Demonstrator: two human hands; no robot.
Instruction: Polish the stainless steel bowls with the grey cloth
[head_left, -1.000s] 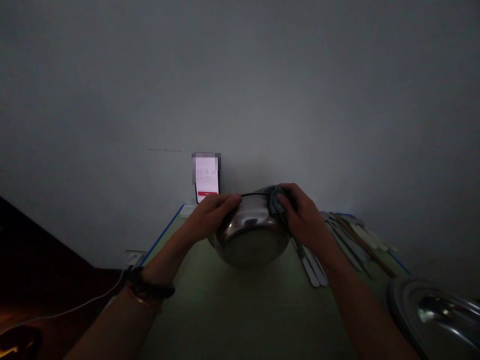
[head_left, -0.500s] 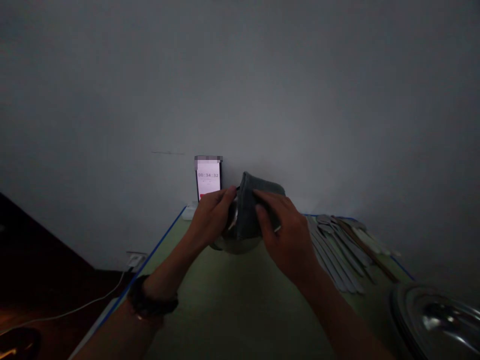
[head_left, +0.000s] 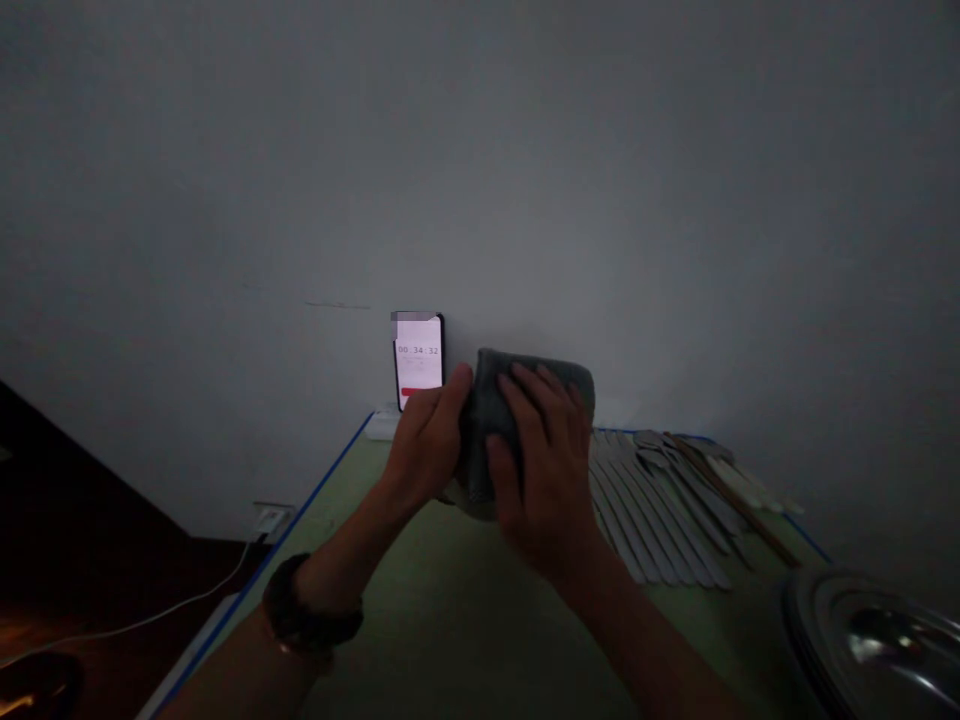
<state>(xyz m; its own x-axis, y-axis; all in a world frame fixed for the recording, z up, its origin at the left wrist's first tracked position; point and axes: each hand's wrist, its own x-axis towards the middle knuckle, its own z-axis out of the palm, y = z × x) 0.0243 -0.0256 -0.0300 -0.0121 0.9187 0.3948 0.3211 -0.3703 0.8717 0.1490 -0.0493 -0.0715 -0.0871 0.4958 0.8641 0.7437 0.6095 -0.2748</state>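
A folded dark grey cloth (head_left: 489, 395) is in front of me, above the far half of the table. My right hand (head_left: 547, 465) is closed over it, fingers spread across its face and thumb on the near side. My left hand (head_left: 426, 440) grips a rounded, bowl-like piece (head_left: 474, 510) with its thumb up by the cloth's left edge. Most of that bowl is hidden behind the cloth and my hands; only a pale curved lower part shows.
A phone (head_left: 418, 355) with a running timer leans on the wall. Rows of spoons (head_left: 652, 530) and other utensils, a brown stick-like one (head_left: 742, 505) among them, lie right on the green table (head_left: 450, 620). Shiny metal dishes (head_left: 847, 640) stand lower right. A plugged cable (head_left: 187, 603) hangs left.
My right hand has shifted slightly left and turned flatter over the cloth. The cloth now covers the shiny inner surface seen before, and its right end reaches farther right.
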